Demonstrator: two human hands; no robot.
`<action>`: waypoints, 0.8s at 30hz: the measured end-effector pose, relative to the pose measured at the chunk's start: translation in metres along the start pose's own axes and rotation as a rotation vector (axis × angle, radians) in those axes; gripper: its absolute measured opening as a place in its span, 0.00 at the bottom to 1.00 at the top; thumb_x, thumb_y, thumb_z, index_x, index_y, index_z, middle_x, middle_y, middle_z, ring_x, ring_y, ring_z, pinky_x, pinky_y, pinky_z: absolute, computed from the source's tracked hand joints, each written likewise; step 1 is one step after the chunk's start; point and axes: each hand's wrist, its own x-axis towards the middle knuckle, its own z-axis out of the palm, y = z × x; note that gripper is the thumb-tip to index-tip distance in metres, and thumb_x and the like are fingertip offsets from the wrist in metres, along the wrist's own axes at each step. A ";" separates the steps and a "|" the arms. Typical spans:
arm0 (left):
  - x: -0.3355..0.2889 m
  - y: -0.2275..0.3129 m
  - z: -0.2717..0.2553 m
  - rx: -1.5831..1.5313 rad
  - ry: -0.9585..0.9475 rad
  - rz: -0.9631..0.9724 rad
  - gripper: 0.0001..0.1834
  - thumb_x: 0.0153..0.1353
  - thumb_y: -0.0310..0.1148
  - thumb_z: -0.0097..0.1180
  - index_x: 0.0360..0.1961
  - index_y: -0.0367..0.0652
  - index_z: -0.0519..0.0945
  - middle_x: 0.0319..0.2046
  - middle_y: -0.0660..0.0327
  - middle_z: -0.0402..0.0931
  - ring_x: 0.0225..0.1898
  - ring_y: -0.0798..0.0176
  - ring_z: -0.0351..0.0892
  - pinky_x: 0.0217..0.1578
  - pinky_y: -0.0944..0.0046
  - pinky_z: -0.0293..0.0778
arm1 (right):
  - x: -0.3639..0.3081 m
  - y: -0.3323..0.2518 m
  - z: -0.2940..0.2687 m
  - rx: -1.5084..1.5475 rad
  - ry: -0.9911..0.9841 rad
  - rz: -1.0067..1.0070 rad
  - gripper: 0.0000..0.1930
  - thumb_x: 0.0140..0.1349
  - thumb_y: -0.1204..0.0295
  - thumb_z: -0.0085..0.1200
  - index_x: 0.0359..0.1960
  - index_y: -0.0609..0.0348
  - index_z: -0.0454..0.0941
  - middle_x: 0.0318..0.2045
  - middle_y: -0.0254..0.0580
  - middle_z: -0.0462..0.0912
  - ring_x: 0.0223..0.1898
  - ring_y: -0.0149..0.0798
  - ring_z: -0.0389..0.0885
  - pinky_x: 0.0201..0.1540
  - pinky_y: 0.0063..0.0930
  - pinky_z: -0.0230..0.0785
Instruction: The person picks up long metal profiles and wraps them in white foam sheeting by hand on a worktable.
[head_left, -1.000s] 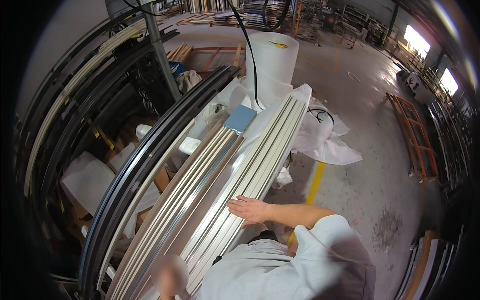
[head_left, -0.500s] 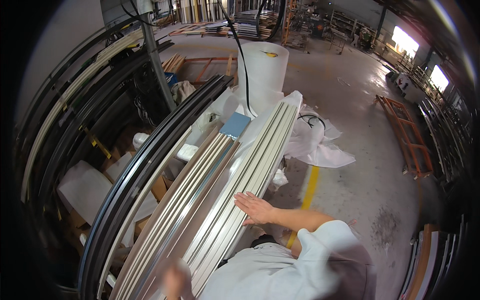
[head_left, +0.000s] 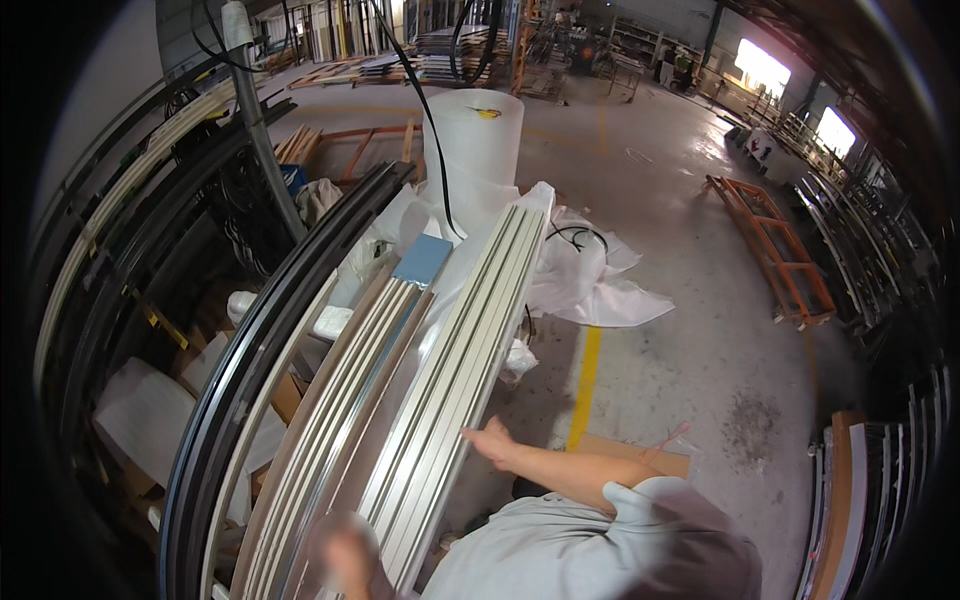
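Observation:
A bundle of long cream metal profiles (head_left: pixel 455 350) lies lengthwise in front of me on white wrapping. My right hand (head_left: pixel 490 443) is at the bundle's right side, fingers stretched toward its edge; the fingertips meet or nearly meet the outer profile. It grips nothing that I can see. Low in the picture, my left hand (head_left: pixel 348 558) is a blur over the near left part of the bundle, and its fingers cannot be made out. Left of the bundle run brown and cream strips (head_left: pixel 335 390), with a blue-grey rectangular block (head_left: pixel 424 260) at their far end.
A large roll of white foam sheet (head_left: pixel 470 150) stands beyond the bundle, with loose white sheeting (head_left: pixel 600 285) on the floor beside it. Dark curved-looking profiles (head_left: pixel 260 340) lie on the left. An orange metal frame (head_left: pixel 775 250) is at right, and upright panels (head_left: pixel 850 500) stand nearer.
My right hand has slid off the top of the cream profiles to their right edge. The view has shifted right, and a piece of cardboard now shows on the floor beyond my right arm.

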 end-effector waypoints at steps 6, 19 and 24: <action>0.074 0.074 0.053 -0.031 -0.008 0.147 0.17 0.68 0.37 0.48 0.26 0.36 0.76 0.29 0.40 0.78 0.33 0.32 0.78 0.36 0.37 0.72 | 0.027 -0.005 0.038 0.639 -0.292 0.272 0.28 0.63 0.69 0.62 0.62 0.74 0.74 0.61 0.56 0.78 0.62 0.48 0.77 0.65 0.39 0.68; 0.102 0.145 0.074 0.063 -0.250 0.003 0.19 0.60 0.38 0.60 0.43 0.34 0.72 0.39 0.38 0.75 0.45 0.33 0.73 0.51 0.39 0.70 | 0.042 -0.041 -0.039 0.500 -0.586 0.446 0.32 0.67 0.64 0.56 0.69 0.64 0.65 0.69 0.53 0.70 0.72 0.55 0.65 0.70 0.60 0.59; 0.123 0.168 0.071 0.079 -0.307 -0.001 0.19 0.57 0.39 0.64 0.39 0.35 0.74 0.39 0.40 0.75 0.44 0.33 0.74 0.47 0.39 0.71 | 0.070 -0.058 -0.045 0.775 -0.685 0.631 0.28 0.69 0.67 0.52 0.69 0.62 0.65 0.68 0.49 0.73 0.69 0.50 0.71 0.71 0.57 0.59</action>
